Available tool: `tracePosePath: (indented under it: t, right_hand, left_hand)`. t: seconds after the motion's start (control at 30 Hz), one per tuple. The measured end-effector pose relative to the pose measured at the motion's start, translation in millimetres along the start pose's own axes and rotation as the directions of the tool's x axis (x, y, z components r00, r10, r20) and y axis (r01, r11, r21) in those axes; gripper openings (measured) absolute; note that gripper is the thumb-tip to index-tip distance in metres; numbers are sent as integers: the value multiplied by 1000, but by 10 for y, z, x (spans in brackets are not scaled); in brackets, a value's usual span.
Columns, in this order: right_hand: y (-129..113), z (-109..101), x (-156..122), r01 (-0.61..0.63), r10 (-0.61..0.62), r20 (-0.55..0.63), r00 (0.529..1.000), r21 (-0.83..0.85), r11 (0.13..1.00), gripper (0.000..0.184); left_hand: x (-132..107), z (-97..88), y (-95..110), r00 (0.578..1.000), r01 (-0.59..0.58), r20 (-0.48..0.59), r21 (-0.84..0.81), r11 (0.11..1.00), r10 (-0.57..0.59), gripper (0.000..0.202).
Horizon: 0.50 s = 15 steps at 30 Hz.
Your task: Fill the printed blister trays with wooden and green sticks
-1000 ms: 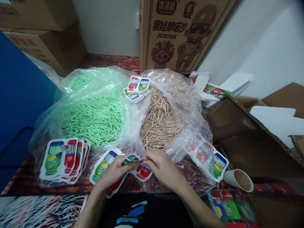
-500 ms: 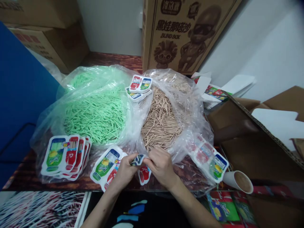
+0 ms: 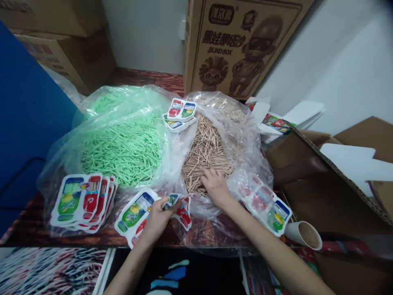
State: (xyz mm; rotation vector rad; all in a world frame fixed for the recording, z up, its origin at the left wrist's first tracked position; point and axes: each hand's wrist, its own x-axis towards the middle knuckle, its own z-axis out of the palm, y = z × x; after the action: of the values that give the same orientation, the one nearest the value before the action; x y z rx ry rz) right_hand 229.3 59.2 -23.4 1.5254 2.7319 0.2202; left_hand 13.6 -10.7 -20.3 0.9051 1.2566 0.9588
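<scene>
My left hand [image 3: 159,215] is closed on a small bottle-shaped packet [image 3: 183,213], one half red with Cola print, the other half bent under my thumb. My right hand [image 3: 216,188] rests on the loose brown sticks [image 3: 208,155] in a clear plastic bag, its fingers a little apart on the pile. Left of it, a second clear bag holds light green sticks [image 3: 123,147]. A double packet with green Sprite and red Cola halves [image 3: 132,213] lies partly behind my left hand. Farther left sits a stack of similar packets [image 3: 69,200].
More packets [image 3: 182,110] lie between the bags, and others [image 3: 278,215] rest at the right under plastic. A paper cup [image 3: 303,234] lies tipped near the table edge. An opened cardboard box [image 3: 334,192] stands right; a tall printed carton [image 3: 233,45] is behind.
My right hand has let go of the packet and moved up and right onto the brown sticks. My left hand keeps the packet, its red half now turned more to the right.
</scene>
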Motion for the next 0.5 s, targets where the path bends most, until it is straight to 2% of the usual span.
tracePosePath:
  t: [0.17,0.23,0.27,0.33,0.4,0.5]
  right_hand:
    - [49,46,-15,56,-56,-1,998,-24,998,14]
    - [82,84,-9,22,-21,-14,1000,68,997,15]
    - [96,98,0,-21,24,-20,1000,166,986,15]
    - [118,110,32,-131,151,-15,988,416,900,18]
    - [138,104,80,-202,247,10,969,606,769,20]
    - [181,79,172,-233,292,46,955,724,649,24]
  left_hand:
    - [-27,-26,32,1000,24,-16,-53,998,-24,26]
    - [-45,-24,68,999,32,-21,-90,995,-34,28]
    - [-52,-21,85,999,42,-18,-109,993,-45,28]
    - [-61,-18,104,998,58,-11,-141,988,-60,29]
    - [-62,-24,101,998,62,-13,-157,986,-65,29]
    - [-60,-49,73,997,66,-22,-152,986,-70,31]
